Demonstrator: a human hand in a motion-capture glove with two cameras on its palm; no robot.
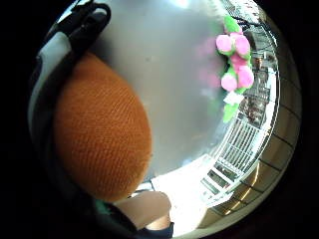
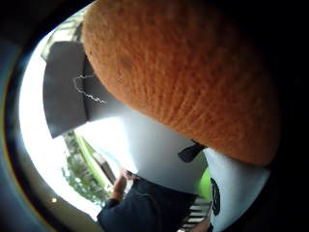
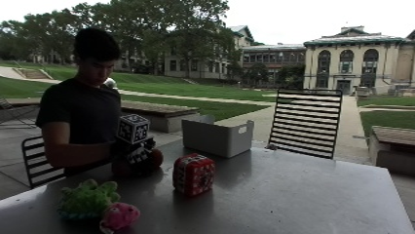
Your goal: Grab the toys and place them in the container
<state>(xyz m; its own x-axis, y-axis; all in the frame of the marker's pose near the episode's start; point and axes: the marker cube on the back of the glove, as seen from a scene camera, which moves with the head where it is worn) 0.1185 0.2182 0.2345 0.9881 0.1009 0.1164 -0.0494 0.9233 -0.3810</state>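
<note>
A person sits at a grey table (image 3: 292,195) outdoors, the gloved right hand (image 3: 134,155) lowered at the table's near edge in front of the torso. The hand's fingers are curled round an orange knitted ball (image 3: 154,157), which shows as a rounded shape at the hand's side in the outside view and fills much of both palm views, its ribbed weave plain against the palm. Whether the ball rests on the table surface or is just lifted off it cannot be told. A red knitted cube with pale dots (image 3: 193,174) stands on the table just beside the hand, apart from it. Near the table's front corner lies a green and pink plush toy (image 3: 97,204), well apart from the hand; the little finger side palm view shows it lying on the grey surface across from the ball. The container, a grey open-topped box (image 3: 217,136), stands upright at the far edge of the table, beyond the cube. A black slatted chair (image 3: 306,123) stands behind the table beside the box.
</note>
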